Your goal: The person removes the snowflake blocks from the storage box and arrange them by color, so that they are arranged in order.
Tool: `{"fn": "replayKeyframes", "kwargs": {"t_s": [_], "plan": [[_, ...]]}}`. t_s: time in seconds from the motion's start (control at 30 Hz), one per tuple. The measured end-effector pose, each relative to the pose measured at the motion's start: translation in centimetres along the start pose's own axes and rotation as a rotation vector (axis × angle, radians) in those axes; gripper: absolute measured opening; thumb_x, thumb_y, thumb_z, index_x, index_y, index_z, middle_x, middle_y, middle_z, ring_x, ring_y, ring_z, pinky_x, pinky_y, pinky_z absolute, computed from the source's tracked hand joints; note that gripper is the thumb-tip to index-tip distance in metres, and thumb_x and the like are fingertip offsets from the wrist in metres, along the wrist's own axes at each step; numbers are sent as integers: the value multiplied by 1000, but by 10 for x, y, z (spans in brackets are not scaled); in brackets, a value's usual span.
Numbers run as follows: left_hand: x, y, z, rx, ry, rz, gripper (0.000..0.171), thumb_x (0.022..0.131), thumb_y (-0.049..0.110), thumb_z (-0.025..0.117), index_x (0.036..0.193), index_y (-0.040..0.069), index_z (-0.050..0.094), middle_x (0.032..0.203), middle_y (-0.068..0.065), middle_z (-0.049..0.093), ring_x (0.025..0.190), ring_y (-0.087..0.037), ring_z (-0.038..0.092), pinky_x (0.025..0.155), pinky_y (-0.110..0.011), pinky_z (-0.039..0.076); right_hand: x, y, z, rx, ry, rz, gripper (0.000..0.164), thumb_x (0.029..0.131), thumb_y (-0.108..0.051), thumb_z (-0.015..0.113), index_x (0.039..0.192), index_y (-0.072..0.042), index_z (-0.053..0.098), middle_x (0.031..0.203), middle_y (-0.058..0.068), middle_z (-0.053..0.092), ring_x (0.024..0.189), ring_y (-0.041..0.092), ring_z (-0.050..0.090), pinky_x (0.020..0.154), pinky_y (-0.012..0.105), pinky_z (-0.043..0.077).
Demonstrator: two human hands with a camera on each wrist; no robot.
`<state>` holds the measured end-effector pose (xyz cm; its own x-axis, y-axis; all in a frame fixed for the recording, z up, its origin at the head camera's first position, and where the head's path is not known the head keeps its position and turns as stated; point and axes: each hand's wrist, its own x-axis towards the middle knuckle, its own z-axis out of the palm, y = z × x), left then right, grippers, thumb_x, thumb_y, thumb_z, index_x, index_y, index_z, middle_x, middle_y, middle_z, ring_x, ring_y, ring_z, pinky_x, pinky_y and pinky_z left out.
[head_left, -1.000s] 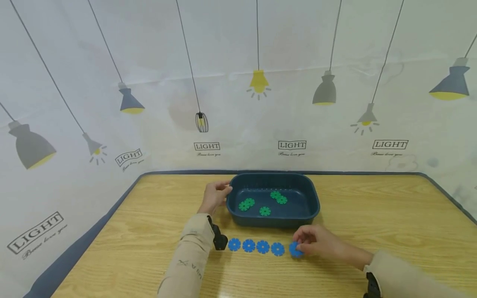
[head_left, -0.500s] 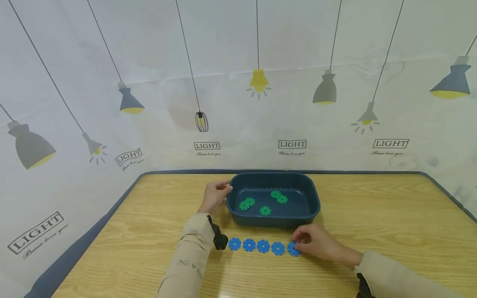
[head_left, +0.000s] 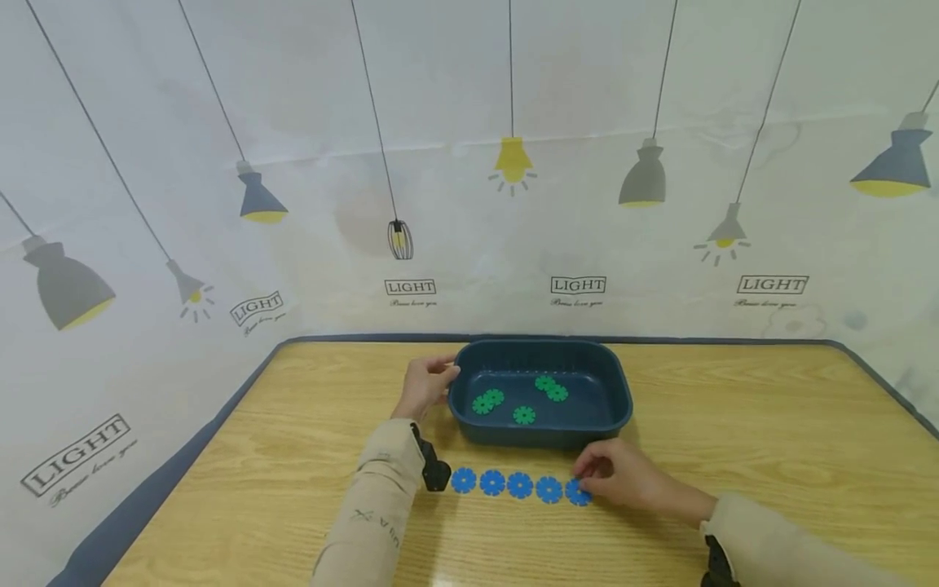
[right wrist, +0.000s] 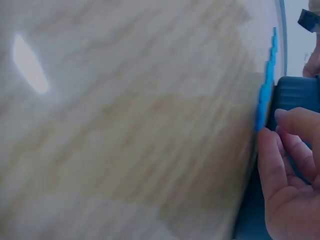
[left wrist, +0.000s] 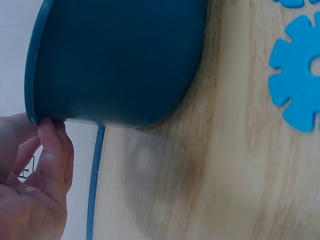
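My left hand (head_left: 425, 387) holds the left rim of a dark blue plastic basin (head_left: 539, 436), with fingers and thumb at its edge. Several green notched plastic discs (head_left: 524, 416) lie inside it. In front of the basin, several blue notched discs (head_left: 520, 485) lie flat in a row. My right hand (head_left: 634, 477) is at the row's right end, with a digit touching the last blue disc (head_left: 577, 493) and partly covering it. In the right wrist view, a gap shows between the right hand's thumb and finger (right wrist: 295, 117).
A wooden table (head_left: 734, 408) carries everything, with a dark blue border along its back edge. Behind it hangs a pale sheet (head_left: 469, 204) printed with lamps. Black straps with camera mounts (head_left: 433, 473) sit on both wrists.
My right hand has slid the last blue disc left, closing the gap to its neighbour in the row. Since half a second ago it has hardly moved. My left hand stays on the basin.
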<state>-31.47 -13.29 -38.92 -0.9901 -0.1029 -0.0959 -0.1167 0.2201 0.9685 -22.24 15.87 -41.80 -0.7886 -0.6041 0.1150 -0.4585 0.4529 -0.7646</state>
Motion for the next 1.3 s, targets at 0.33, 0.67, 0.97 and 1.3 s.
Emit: {"fn": "replayKeyframes", "kwargs": {"t_s": [0.33,0.67,0.97,1.3], "plan": [[0,-2,0,3,2,27,29,84,7,59,113,4,61,95,-13,55,75,-23,61,55,-27,52,14,-34,-22,39,-2,-104,16,81,-12,64,89,2,63,78,0,61,66,8,56,61,24,49],[1,-1,1,14,13,4,28,84,6,59,113,6,62,96,-12,55,76,-19,61,56,-26,52,59,-48,-30,66,-21,-60,14,84,-9,60,94,1,61,81,12,61,66,22,60,60,28,51],[-1,1,1,10,11,13,29,84,6,59,112,5,62,94,-12,56,78,-21,62,55,-26,52,97,-30,-27,89,-75,53,17,85,-8,58,98,3,60,85,11,61,77,31,60,64,29,51],[-1,1,1,13,14,1,29,84,6,59,112,6,62,95,-12,55,79,-21,61,55,-26,52,117,-14,-24,86,-180,165,29,85,-9,59,108,8,55,91,10,58,85,27,57,70,35,51]]}}
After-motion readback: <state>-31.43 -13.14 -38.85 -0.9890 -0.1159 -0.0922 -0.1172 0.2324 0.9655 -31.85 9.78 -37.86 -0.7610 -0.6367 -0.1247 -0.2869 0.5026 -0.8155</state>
